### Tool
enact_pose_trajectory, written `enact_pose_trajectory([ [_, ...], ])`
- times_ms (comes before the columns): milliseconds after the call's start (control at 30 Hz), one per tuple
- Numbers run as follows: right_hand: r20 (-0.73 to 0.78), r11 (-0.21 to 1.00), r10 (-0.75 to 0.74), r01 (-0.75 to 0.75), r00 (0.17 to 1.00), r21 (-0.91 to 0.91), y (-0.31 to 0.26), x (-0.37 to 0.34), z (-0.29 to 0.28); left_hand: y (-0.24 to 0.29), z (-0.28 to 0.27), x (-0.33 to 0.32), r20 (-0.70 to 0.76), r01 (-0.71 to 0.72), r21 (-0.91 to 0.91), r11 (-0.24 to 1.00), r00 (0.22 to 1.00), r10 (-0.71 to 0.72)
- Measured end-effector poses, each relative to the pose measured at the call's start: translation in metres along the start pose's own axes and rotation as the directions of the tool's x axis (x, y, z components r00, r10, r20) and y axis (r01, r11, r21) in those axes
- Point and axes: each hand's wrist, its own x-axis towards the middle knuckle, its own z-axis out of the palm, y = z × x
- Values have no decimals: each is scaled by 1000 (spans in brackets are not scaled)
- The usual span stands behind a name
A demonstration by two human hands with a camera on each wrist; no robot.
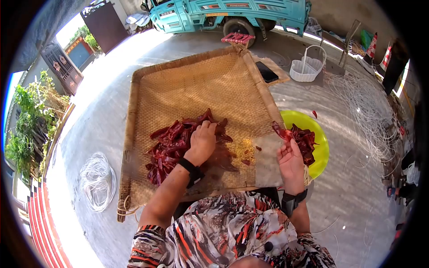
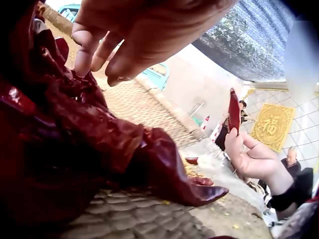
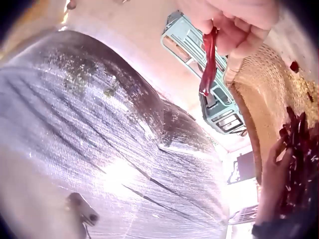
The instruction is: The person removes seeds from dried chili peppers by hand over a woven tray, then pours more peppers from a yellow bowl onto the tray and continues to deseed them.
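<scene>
A heap of dried red chili peppers lies on a large woven tray with a raised rim. Over the heap's right side is my left hand; in the left wrist view its loosely bent fingers reach down to the peppers, with nothing seen between them. My right hand pinches one red chili pepper between thumb and fingers, raised near the tray's right edge. In the right wrist view that pepper hangs from the fingertips. Beside this hand, a yellow-green basin holds more chili peppers.
Yellow seeds are scattered on the tray right of the heap. A black phone and a white basket are beyond the right rim. Coiled white cord lies at left, and a blue truck stands behind.
</scene>
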Motion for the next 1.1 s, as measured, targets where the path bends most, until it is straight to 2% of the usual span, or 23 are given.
enact_pose_trajectory([
  [67,-20,980,-5,9,1000,198,-10,-3,4,-5,11,3,80,71,59,996,994,-75],
  [100,-18,981,51,-46,999,188,-14,1,1,-6,15,5,72,65,75,995,995,-70],
  [200,165,996,77,-82,983,26,-5,2,-8,-10,15,-1,47,51,99,994,997,-56],
  [267,172,982,110,-80,979,-169,3,-2,-2,-8,6,-1,14,29,78,997,999,-30],
  [400,229,838,184,-30,956,-545,19,-15,18,26,-36,-5,19,-24,-146,989,999,27],
  [433,297,789,180,43,938,-613,25,-15,18,35,-39,-7,3,-53,-203,978,999,55],
  [467,311,757,229,32,922,-653,29,-17,21,45,-41,-9,-16,-82,-260,962,997,80],
  [533,335,685,324,24,885,-728,30,-23,33,65,-47,-13,26,-35,-287,957,999,44],
  [600,295,658,404,-51,866,-751,34,-28,37,82,-49,-16,81,2,-310,951,996,24],
  [667,254,581,465,-76,848,-810,39,-27,37,90,-44,-19,59,-58,-322,945,995,81],
  [767,319,728,479,-168,817,-665,44,-22,26,94,-37,-22,56,-132,-302,944,986,156],
  [867,214,830,405,-259,889,-493,39,-13,20,91,-52,-21,-30,-74,-311,948,997,68],
  [900,195,833,325,-183,925,-521,32,-11,16,79,-53,-25,43,-69,-257,964,996,82],
  [1000,79,993,38,-28,996,-114,16,-2,7,47,-55,-39,252,-67,-122,990,963,96],
  [1067,88,997,-2,-5,996,81,1,0,6,43,-57,-46,384,-68,-78,995,919,93],
  [1100,105,997,-19,10,994,82,-1,2,2,41,-54,-49,371,-69,-47,997,925,81],
])
